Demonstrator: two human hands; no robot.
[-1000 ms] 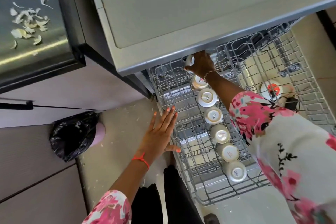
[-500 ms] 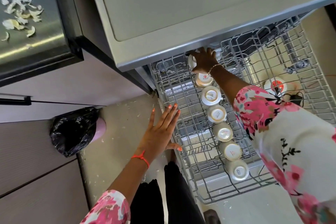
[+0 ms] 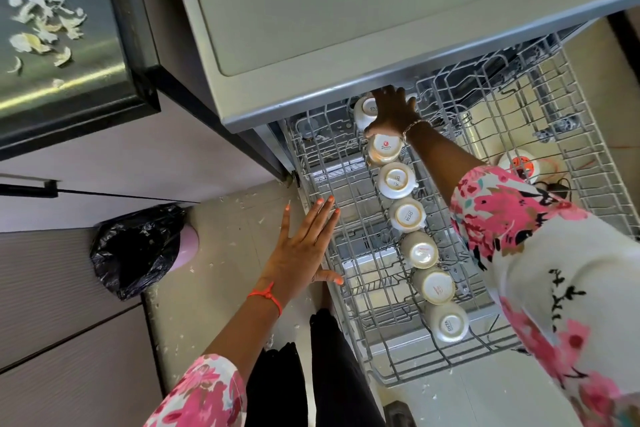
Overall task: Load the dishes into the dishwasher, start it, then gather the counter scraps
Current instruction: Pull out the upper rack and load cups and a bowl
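White porcelain is what your right hand [image 3: 393, 114] is on: the far cup [image 3: 363, 113], last in the row of upturned cups [image 3: 396, 180] that runs straight away from you down the middle of the wire upper rack [image 3: 313, 166]. That cup sits right at the back, half under the grey dishwasher top [image 3: 346, 10], and it looks tilted, with its printed base turned towards you instead of facing up like the others.

Your right fingers [image 3: 398, 94] are spread and lie against the cup's right side, thumb tucked down by the next cup in line. Whether you actually have a pinch on it I cannot tell from here. So the cup lies just left of those fingers, touching them, and your right hand is plainly the nearer one. Your left hand [image 3: 301, 250] is flat and holds nothing, fingers straight, at the rack's left rim and well apart from the cup.

My reading is that you are seating this last cup, so loading is nearly done. The next move likely needs a nudge leftward and down so it stands mouth-down between the tines. Mind the low overhang above your knuckles.

Vegetable peel scraps [image 3: 41, 28] lie on the steel bench [image 3: 69, 76] at upper left, not yet gathered, with a black bin bag [image 3: 135, 250] below.
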